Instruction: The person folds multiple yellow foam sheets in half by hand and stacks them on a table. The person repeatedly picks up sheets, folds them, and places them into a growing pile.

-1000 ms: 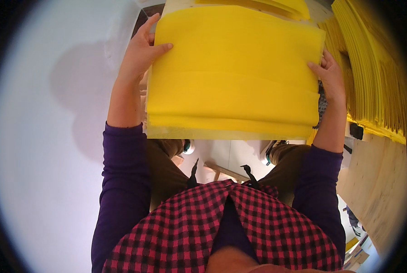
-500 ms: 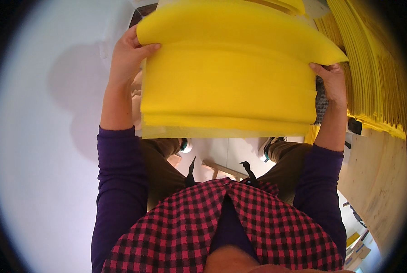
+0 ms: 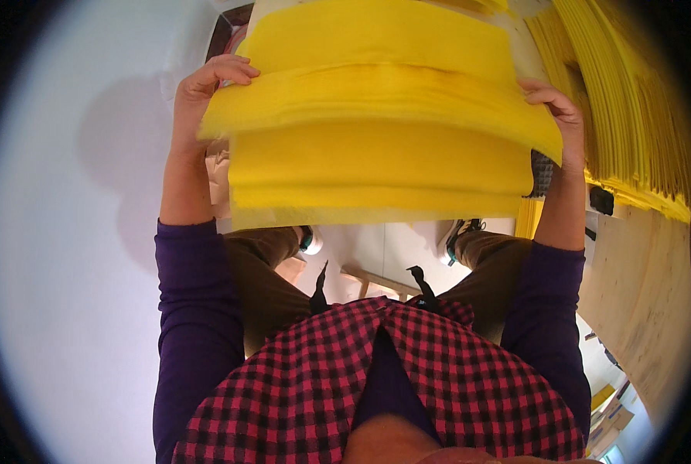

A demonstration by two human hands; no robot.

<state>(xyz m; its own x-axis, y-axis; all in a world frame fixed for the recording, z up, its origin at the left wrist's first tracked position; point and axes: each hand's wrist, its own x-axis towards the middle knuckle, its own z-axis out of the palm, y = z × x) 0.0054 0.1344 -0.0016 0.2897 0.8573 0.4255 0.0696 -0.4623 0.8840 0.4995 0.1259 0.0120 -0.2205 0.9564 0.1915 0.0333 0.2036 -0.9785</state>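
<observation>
A thin yellow fabric-like sheet (image 3: 376,93) is folded over toward me, its loose near edge bowed and lifted. At the left end of the fold, my left hand (image 3: 210,81) curls its fingers over the sheet; the thumb is hidden. My right hand (image 3: 558,112) grips the opposite end, fingers bent over the edge, thumb out of sight. Beneath lies a stack of yellow sheets (image 3: 376,166) with uneven near edges, in front of my knees. Part of the yellow material (image 3: 376,31) stretches away flat beyond the fold.
To the right, a tall pile of folded yellow sheets (image 3: 631,116) rests along a pale wooden tabletop (image 3: 631,294). A small black object (image 3: 601,200) sits at that pile's near corner. A white surface (image 3: 75,271) runs along my left. Below the stack is a wooden bar (image 3: 380,280) between my feet.
Both hands have turned over, knuckles up. The sheet's far edge has come down toward me and folded, baring the yellow layer behind it.
</observation>
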